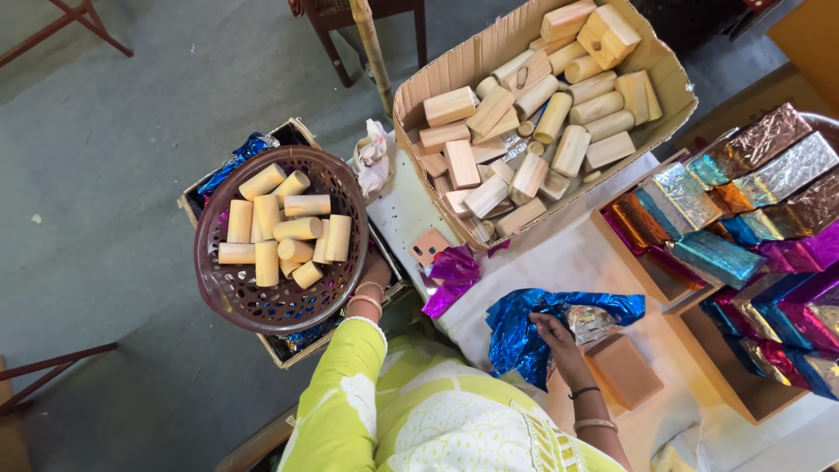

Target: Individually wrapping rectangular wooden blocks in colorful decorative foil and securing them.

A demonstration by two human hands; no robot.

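While left hand (374, 278) fingers grip brown basket (236, 293), approx 12 wooden cylinders (297, 229); right hand (559, 343) fingers pinch blue foil (516, 336)

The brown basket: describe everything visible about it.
The brown basket is round, looks like plastic, and has walls pierced with small holes and a thick rim. It is held up, tilted slightly, over a cardboard box beside the white table. The left hand grips its rim on the side nearest the table. Inside lie about a dozen pale wooden cylinders, heaped loosely toward the upper part, leaving the lower floor bare.
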